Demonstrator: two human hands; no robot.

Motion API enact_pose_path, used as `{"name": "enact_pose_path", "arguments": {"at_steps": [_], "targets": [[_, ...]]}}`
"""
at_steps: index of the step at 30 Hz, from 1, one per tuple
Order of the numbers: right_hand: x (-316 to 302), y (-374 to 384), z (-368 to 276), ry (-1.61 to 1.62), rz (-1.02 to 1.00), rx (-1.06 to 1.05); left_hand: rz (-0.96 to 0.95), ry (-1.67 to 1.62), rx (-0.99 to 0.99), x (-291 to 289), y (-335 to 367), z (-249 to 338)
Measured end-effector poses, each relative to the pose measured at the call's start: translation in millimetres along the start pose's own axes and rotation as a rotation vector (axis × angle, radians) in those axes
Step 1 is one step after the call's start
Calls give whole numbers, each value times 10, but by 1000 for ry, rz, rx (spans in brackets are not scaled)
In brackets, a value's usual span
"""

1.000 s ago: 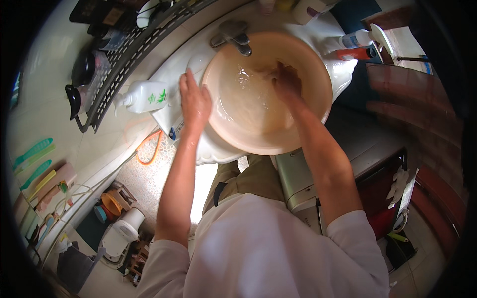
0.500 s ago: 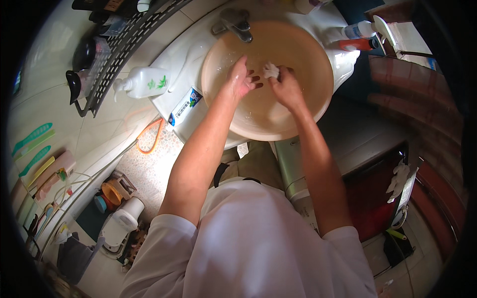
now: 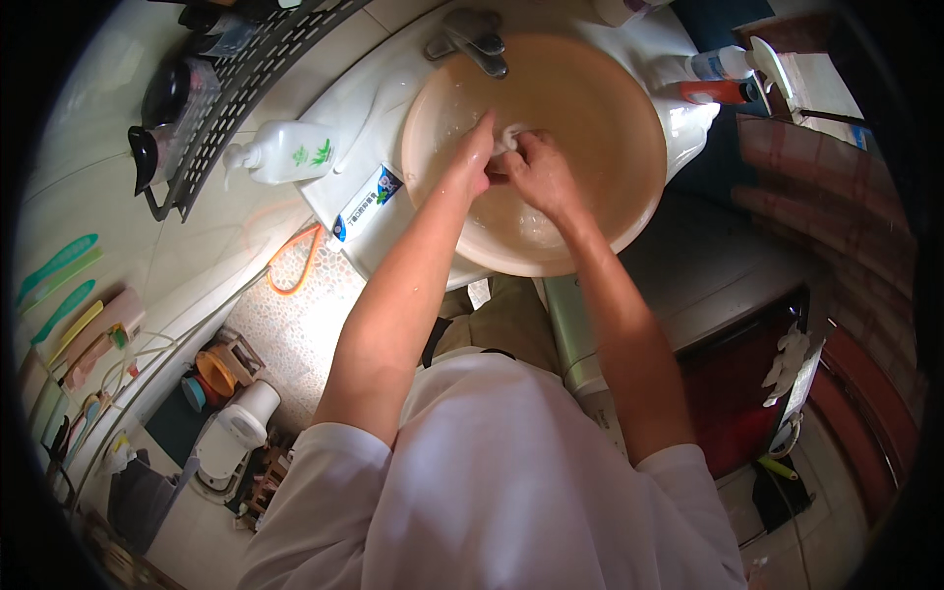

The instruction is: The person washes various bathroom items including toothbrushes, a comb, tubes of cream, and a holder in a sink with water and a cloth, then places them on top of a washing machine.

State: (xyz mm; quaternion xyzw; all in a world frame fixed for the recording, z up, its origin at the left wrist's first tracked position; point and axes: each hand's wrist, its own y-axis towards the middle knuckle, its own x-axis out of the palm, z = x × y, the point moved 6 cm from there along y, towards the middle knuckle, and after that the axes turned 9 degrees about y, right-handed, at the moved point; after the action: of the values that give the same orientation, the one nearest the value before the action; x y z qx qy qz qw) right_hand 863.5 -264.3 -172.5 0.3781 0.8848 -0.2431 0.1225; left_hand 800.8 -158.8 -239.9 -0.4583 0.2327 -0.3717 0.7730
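Hands over beige basin (image 3: 600, 211), left hand (image 3: 475, 157) and right hand (image 3: 536, 172) both gripping small white cloth (image 3: 508, 140), tap (image 3: 472, 37) behind.

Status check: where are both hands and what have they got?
Left hand and right hand together over the beige basin, both gripping a small white cloth. Faucet just behind, apart from the hands. Nothing blocking.

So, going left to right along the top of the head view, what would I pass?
Black wire rack → white pump bottle → flat blue-and-white tube → left hand → small white thing pinched between both hands → right hand → orange-capped bottle.
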Motion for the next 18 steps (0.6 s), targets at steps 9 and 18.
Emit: {"name": "enact_pose_path", "arguments": {"at_steps": [9,18], "targets": [[-125,-234,-667,-35,462,-511,-759,-608,137,226,-276,345],[-214,62,-501,109,387,-301,-445,-263,382,254,-394,503]]}}
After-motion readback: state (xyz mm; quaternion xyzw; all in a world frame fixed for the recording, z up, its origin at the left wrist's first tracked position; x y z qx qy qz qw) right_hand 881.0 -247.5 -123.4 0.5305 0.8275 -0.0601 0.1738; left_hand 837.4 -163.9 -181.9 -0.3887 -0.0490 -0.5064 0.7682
